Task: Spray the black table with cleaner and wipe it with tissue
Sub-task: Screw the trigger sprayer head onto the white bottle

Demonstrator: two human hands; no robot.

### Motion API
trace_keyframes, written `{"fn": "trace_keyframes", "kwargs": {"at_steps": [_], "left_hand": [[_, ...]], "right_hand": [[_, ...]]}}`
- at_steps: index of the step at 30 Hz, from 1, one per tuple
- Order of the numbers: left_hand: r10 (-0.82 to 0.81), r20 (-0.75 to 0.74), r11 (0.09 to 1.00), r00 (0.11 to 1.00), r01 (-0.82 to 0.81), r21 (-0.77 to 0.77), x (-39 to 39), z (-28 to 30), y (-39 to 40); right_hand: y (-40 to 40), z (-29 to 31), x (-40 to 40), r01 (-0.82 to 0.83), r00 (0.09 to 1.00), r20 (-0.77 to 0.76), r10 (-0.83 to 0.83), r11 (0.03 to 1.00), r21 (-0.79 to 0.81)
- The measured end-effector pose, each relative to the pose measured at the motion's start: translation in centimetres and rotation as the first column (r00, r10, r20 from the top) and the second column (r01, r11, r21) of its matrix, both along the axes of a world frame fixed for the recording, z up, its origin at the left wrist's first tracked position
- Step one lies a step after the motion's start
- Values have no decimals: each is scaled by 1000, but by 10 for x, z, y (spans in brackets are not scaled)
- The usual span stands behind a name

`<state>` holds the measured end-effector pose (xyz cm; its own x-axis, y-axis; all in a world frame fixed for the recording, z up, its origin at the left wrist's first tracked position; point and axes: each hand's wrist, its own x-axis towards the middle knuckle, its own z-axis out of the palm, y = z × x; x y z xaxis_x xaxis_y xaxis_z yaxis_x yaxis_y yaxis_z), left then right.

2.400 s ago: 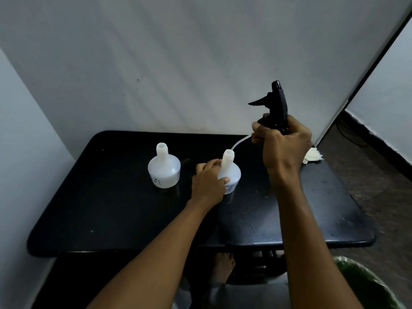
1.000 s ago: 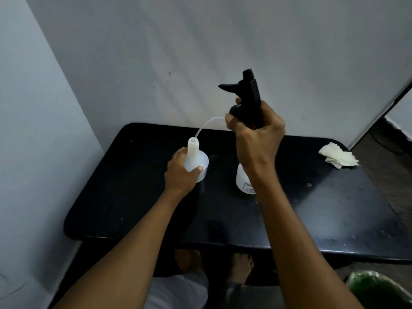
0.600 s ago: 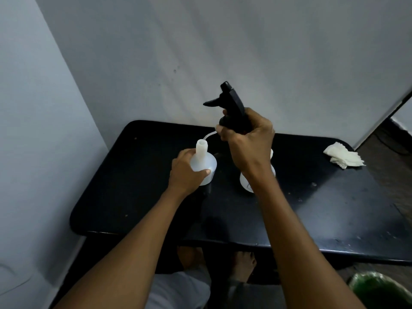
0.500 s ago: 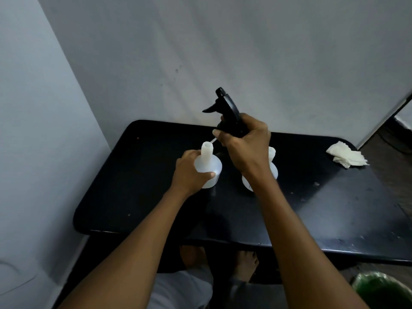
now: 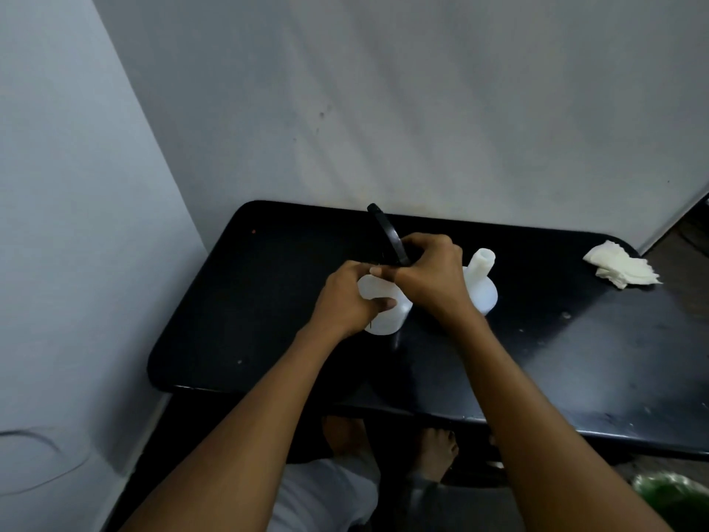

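A small white plastic bottle [image 5: 387,320] stands near the middle of the black table [image 5: 249,301], and my left hand [image 5: 345,297] grips its shoulder. My right hand [image 5: 429,278] holds the black spray head [image 5: 387,236] down on that bottle's neck; the tube and the neck are hidden by my fingers. A second white bottle [image 5: 481,288] with an uncapped neck stands just to the right, behind my right hand. A crumpled white tissue [image 5: 621,266] lies at the table's far right corner.
White walls close in the table at the back and the left. My bare feet [image 5: 433,451] show under the front edge. A green bin [image 5: 675,497] sits on the floor at the lower right.
My right hand has brought the spray head down from mid-air onto the bottle held by my left hand. The camera has tilted so the table sits lower in view.
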<state>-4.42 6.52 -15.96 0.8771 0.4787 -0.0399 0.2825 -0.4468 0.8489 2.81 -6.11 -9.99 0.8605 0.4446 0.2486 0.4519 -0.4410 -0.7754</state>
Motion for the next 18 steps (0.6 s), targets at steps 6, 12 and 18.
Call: {"fn": "trace_keyframes", "kwargs": {"at_steps": [6,12,18], "left_hand": [[60,139,996,989,-49,-78,-3,14,2],[120,398,944,909,20,-328,-12,36,-3],[66,405,933,912,88,-348,-12,39,-11]], "right_hand": [[2,-2,-3,33,999,14,-33,999,4],[5,-4,-6,54,998,-12,-54,996,76],[6,-9,-8,79,996,35,-84,989,123]]}}
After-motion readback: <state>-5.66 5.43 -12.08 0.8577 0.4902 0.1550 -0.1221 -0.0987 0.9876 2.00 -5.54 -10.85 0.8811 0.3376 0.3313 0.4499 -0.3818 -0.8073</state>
